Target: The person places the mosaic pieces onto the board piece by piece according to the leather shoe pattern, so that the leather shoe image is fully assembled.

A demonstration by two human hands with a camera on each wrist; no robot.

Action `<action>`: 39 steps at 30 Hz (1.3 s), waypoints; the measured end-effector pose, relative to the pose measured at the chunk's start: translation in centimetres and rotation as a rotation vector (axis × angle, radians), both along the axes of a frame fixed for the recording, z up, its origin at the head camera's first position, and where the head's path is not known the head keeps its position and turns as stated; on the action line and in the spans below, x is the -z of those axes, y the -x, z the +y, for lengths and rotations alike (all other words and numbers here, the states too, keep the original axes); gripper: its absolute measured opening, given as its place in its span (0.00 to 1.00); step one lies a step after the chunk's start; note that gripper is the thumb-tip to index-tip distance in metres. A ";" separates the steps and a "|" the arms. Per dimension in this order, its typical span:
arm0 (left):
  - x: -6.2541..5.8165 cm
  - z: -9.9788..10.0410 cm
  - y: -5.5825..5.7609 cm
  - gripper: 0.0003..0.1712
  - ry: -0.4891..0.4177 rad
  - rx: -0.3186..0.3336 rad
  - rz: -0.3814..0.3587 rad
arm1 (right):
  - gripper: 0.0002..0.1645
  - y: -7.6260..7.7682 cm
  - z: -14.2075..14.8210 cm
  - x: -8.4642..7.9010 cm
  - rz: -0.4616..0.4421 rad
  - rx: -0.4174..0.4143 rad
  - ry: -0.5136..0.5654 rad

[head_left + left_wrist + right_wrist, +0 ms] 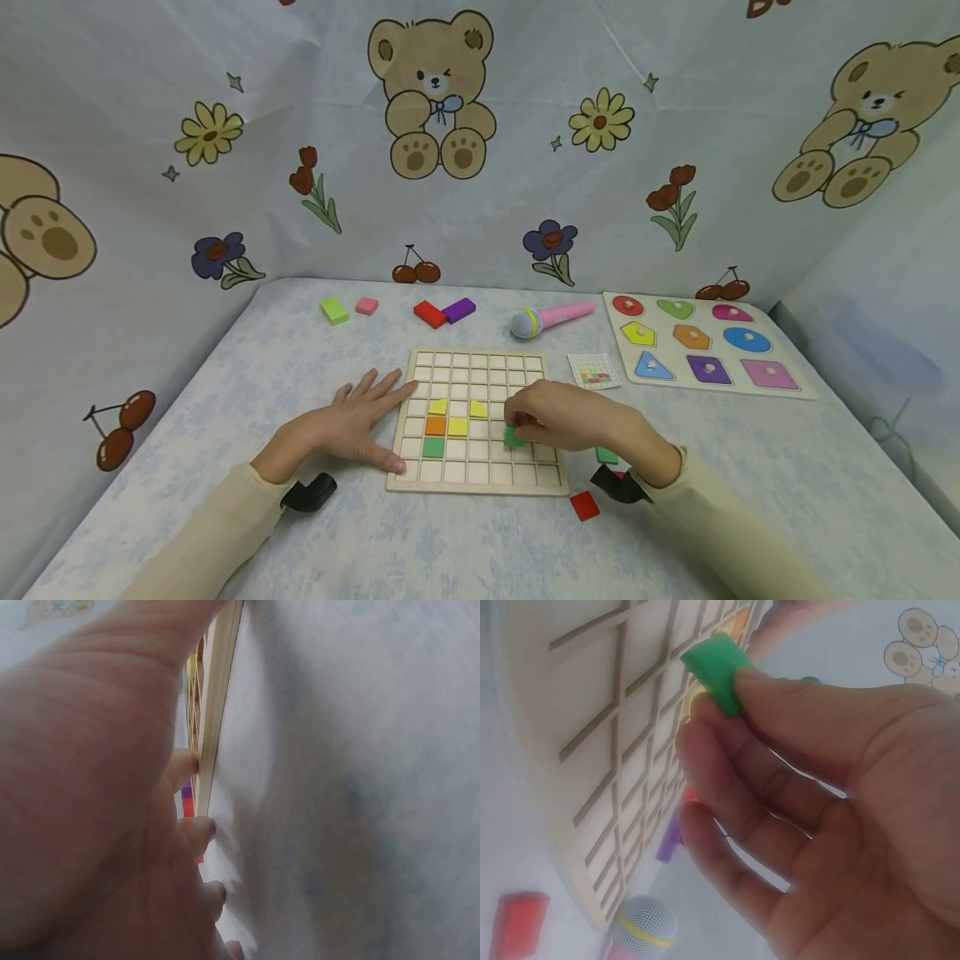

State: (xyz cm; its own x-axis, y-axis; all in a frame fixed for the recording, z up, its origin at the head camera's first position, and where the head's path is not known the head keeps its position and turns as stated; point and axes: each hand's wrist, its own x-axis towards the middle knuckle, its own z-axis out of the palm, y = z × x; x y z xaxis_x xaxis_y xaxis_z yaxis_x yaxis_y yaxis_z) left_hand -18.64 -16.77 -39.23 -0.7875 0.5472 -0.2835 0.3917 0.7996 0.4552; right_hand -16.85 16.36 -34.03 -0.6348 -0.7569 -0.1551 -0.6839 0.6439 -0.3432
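A wooden grid board lies on the table. Two yellow pieces with cut corners, an orange square, a yellow square and a green square sit in its left and middle cells. My right hand pinches another green tile between thumb and fingers, over the board's right part. Spread fingers of my left hand touch the board's left edge, the thumb near its lower left corner. In the left wrist view, the board's side shows beside that hand.
Right of the board lie a small pattern card, a loose green tile and a red tile, partly beneath my right arm. Behind are a pink microphone and several coloured blocks. A shape puzzle occupies the back right.
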 end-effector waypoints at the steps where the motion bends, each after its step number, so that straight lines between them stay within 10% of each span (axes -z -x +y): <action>1: 0.0 0.0 0.0 0.70 0.004 -0.002 0.000 | 0.03 0.0 -0.1 0.0 -0.002 0.000 -0.003; 39: -0.3 -0.2 0.1 0.70 -0.001 0.008 -0.011 | 0.04 0.8 -6.2 0.4 0.036 -0.116 -0.014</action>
